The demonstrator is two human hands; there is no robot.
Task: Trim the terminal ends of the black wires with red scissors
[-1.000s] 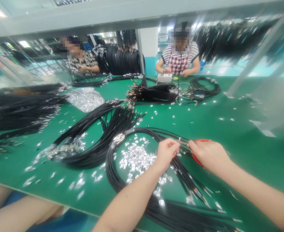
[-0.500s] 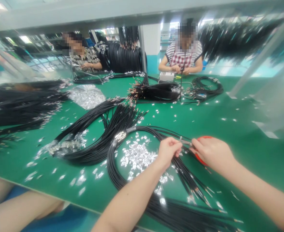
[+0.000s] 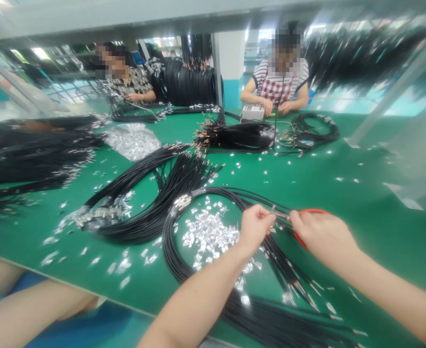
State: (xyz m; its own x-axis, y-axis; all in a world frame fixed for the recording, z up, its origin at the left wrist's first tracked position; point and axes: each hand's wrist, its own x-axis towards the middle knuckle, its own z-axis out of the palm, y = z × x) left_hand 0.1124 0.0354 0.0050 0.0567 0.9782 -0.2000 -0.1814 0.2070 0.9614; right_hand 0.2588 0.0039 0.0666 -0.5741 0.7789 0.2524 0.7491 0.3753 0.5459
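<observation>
My left hand (image 3: 257,225) pinches a thin black cable near its pale, stripped-looking tip; the exact grip is hidden by the fingers. In my right hand (image 3: 323,234) are scissors with red handles (image 3: 312,211), their metal blades pointing left at the cable tip, just beside my left fingertips. Whether the blades touch the tip is too blurred to tell. Under both hands lies a looped bundle of black cables (image 3: 171,246), bound with clear wrap by its metal connectors (image 3: 182,202). Its loose ends (image 3: 292,285) fan out toward the lower right.
Silvery foil scraps (image 3: 207,232) are heaped inside the loop and strewn over the green table (image 3: 372,241). More cable bundles (image 3: 162,208) lie left and behind, near a clear bag of scraps (image 3: 131,140). Two people work across the table; another person's limbs show at lower left.
The whole view has shifted slightly. My right hand and the scissors have drawn a little to the right, while my left hand keeps its pinch in nearly the same place.
</observation>
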